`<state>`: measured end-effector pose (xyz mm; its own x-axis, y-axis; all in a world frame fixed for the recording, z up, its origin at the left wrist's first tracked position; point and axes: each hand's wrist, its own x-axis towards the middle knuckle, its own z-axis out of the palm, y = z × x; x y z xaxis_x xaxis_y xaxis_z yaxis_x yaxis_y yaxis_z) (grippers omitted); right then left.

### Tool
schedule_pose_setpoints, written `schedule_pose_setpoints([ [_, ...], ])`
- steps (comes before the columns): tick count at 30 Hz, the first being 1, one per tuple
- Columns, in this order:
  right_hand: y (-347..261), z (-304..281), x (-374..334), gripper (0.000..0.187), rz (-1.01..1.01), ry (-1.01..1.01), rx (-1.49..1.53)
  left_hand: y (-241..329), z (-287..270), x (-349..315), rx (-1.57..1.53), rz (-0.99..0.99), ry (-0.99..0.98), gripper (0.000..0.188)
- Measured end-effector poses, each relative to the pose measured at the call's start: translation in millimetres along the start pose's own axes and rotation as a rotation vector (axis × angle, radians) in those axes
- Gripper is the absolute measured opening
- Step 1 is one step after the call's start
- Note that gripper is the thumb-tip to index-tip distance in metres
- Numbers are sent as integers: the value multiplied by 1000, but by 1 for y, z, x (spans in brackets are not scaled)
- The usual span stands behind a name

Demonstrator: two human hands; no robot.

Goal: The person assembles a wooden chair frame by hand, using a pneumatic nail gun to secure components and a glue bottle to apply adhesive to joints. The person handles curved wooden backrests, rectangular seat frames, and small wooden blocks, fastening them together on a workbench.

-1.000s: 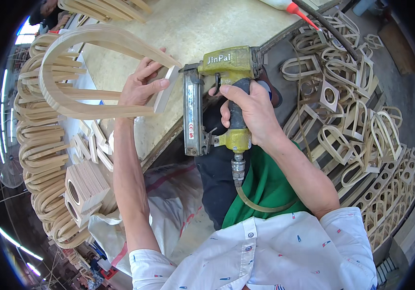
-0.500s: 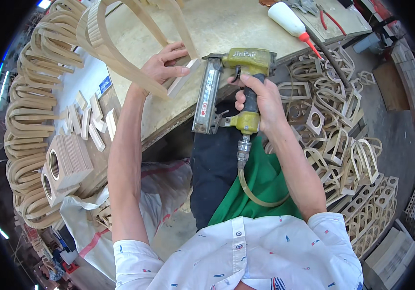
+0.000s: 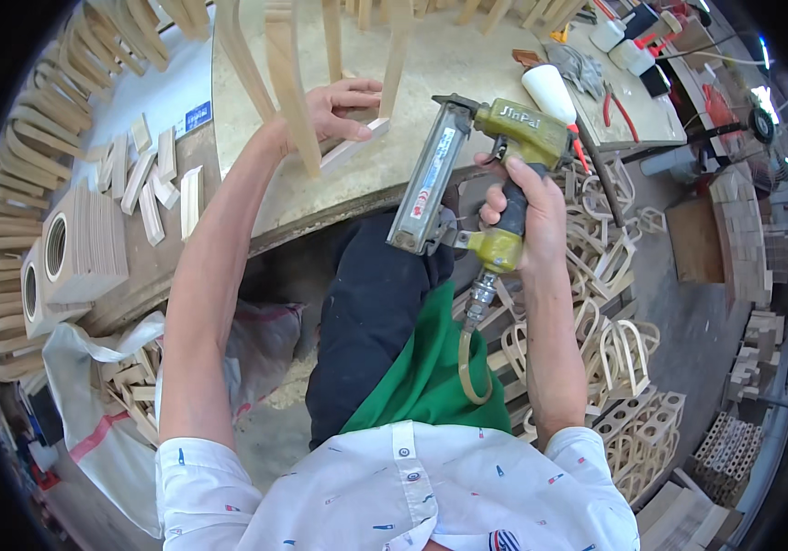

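Observation:
My left hand [image 3: 328,112] is closed on a short wooden strip [image 3: 343,158], its thumb along the strip's top. This strip spans the bottom ends of two legs of a bent-wood frame [image 3: 289,87] standing on the worktable; the frame's top lies beyond the picture. In my right hand [image 3: 534,209] is a yellow-green air nail gun [image 3: 521,131], gripped round its black handle. The gun's long metal magazine points toward the strip but stays apart from it. From the handle's base a pale air hose [image 3: 465,358] curves down toward my green apron.
Loose wooden strips [image 3: 139,181] and stacked blocks with round holes [image 3: 91,243] lie on the worktable [image 3: 467,55] at left, beside rows of bent-wood pieces [image 3: 22,184]. A white glue bottle [image 3: 548,92] and red-handled pliers [image 3: 622,115] lie at far right. Finished-looking frames [image 3: 628,354] are heaped below.
The nail gun has shifted right, away from the strip, and tilted clockwise. My left hand keeps its hold at the frame's leg ends. The whole view has shifted, showing more of the table's far side.

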<state>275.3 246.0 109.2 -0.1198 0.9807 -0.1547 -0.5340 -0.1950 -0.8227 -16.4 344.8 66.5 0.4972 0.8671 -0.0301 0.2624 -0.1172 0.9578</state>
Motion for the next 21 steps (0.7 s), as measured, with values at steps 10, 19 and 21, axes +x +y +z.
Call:
schedule_pose_setpoints([
  [10, 36, 6, 18, 22, 125, 9, -32, -3, -2, -3, 26, 25, 37, 58],
  [19, 34, 8, 15, 23, 133, 4, -32, -1, -1, -2, 31, 27, 51, 57],
  [21, 32, 4, 16, 24, 129, 3, -36, -2, -1, -2, 36, 17, 50, 56],
])
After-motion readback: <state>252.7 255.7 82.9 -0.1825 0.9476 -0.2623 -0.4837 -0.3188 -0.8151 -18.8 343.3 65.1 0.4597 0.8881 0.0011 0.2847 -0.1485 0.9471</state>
